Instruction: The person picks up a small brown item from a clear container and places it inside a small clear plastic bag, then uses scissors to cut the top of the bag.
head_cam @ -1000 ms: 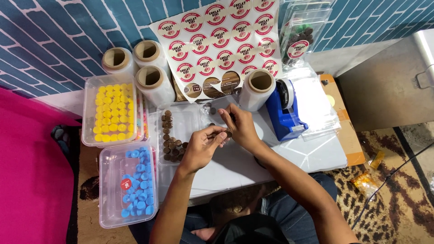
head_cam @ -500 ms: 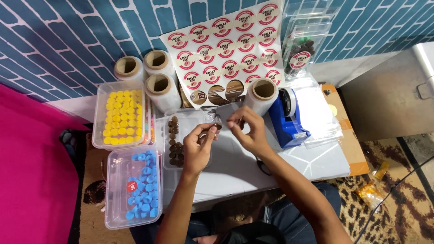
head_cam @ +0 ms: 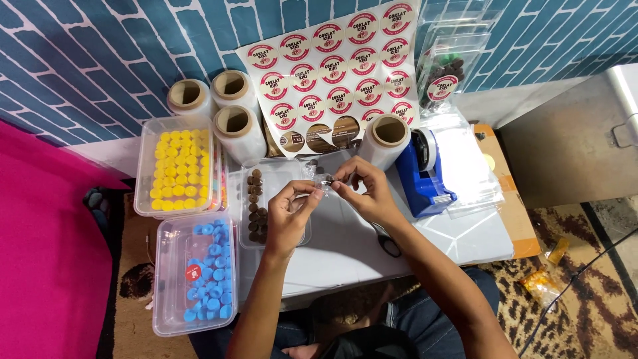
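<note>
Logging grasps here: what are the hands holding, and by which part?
Both the left hand and the right hand pinch a small clear wrapper by its opposite ends, fingertips only.

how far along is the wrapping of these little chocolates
Done: the yellow pieces and blue pieces sit in their tubs. In hand: the left hand and right hand pinch one clear-wrapped piece between them. Left: brown chocolates lined up in the clear tray, apparently still bare.
</note>
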